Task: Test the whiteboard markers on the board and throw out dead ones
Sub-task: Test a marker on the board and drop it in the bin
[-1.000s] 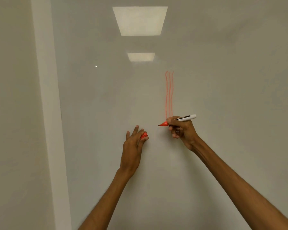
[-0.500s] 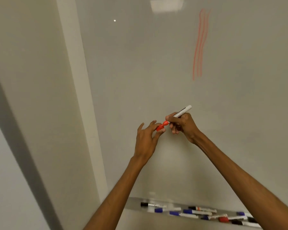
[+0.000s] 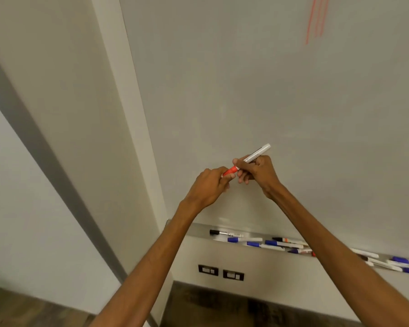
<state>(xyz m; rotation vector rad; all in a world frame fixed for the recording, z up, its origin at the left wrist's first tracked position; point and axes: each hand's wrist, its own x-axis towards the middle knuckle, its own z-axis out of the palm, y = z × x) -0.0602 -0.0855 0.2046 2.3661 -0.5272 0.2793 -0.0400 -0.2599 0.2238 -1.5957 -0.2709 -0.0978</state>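
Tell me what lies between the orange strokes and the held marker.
Bare whiteboard only, in the head view, between the orange strokes and the marker.

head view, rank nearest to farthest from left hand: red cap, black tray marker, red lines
1. red cap, pinched by the left hand
2. black marker, below, at the tray's left end
3. red lines, high up right on the board

Head camera looks forward-down, close to whiteboard (image 3: 246, 90).
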